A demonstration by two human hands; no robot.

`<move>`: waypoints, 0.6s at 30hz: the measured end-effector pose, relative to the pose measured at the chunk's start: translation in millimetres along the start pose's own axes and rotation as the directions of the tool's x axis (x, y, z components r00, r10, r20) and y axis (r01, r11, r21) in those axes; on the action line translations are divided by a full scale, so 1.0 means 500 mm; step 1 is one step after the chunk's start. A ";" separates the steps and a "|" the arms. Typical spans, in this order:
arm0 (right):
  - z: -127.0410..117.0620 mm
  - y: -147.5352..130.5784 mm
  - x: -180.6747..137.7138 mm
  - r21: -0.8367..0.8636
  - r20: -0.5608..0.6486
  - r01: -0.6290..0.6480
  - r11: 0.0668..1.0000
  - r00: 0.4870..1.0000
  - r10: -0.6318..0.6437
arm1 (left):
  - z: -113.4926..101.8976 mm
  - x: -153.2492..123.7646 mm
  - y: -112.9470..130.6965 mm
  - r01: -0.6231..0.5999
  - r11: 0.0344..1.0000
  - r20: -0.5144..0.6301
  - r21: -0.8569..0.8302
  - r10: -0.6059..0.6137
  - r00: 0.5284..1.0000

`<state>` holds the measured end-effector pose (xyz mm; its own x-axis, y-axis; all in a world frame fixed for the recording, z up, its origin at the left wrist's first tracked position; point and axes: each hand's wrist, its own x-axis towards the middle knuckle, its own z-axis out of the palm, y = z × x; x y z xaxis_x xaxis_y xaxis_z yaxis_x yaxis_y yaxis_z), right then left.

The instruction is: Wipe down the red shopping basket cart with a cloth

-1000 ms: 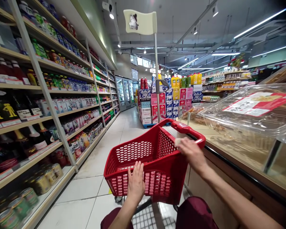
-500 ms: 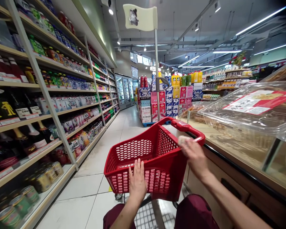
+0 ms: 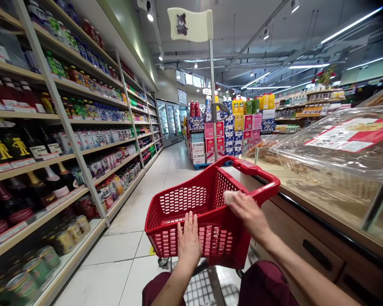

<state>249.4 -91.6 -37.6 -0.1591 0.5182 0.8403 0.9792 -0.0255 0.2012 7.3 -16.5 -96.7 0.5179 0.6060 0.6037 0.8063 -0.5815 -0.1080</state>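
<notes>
A red plastic shopping cart [image 3: 217, 250] with perforated basket walls stands sideways in front of my knees. Against its near side wall my left hand [image 3: 190, 242] lies flat, fingers stretched out toward the rim. My right hand [image 3: 244, 210] presses a crumpled white cloth [image 3: 231, 196] onto the upper rim, just left of the push handle [image 3: 258, 170]. Part of the cloth is hidden under the fingers. A pole with a cream flag [image 3: 191, 25] rises behind the cart. The part of the basket floor I can see is bare red plastic.
Shelves of bottles and cans [image 3: 64, 140] line the left side. To the right is a display counter [image 3: 306, 208] with clear plastic food boxes [image 3: 341, 136] close to my right arm. Stacked drink cartons [image 3: 210, 142] stand ahead on a blue pallet. Tiled floor [image 3: 111, 255] runs along the aisle.
My right hand has slid left along the cart rim with the cloth, away from the handle. My left hand stays on the side wall. The view has shifted slightly.
</notes>
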 end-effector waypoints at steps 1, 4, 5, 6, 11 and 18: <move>-0.001 0.008 0.000 -0.033 -0.020 -0.090 0.995 0.996 0.090 | -0.002 0.001 0.001 0.003 1.000 0.016 0.007 -0.003 1.000; 0.005 0.006 0.000 -0.067 -0.079 -0.195 0.979 0.979 0.190 | -0.007 0.002 0.005 0.021 1.000 0.063 0.022 -0.022 0.998; 0.011 -0.009 0.000 -0.044 -0.078 -0.135 0.990 0.988 0.131 | -0.008 0.002 0.006 0.024 0.999 0.072 0.025 -0.026 0.997; 0.019 -0.028 0.000 -0.010 -0.065 -0.046 0.999 0.997 0.045 | -0.009 0.002 0.006 0.024 0.999 0.076 0.030 -0.027 0.997; 0.033 -0.057 0.002 0.047 0.020 -0.012 0.999 1.000 0.011 | -0.004 -0.001 0.004 0.001 0.999 0.070 0.036 -0.003 0.998; 0.045 -0.089 0.002 0.126 0.005 0.070 0.990 0.997 -0.071 | -0.007 -0.004 0.001 -0.002 1.000 0.048 0.000 0.002 0.999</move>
<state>208.3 -70.8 -57.0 -0.2274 0.5234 0.8212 0.9738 0.1188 0.1939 5.5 -19.8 -95.3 0.5330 0.6303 0.5645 0.8053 -0.5827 -0.1097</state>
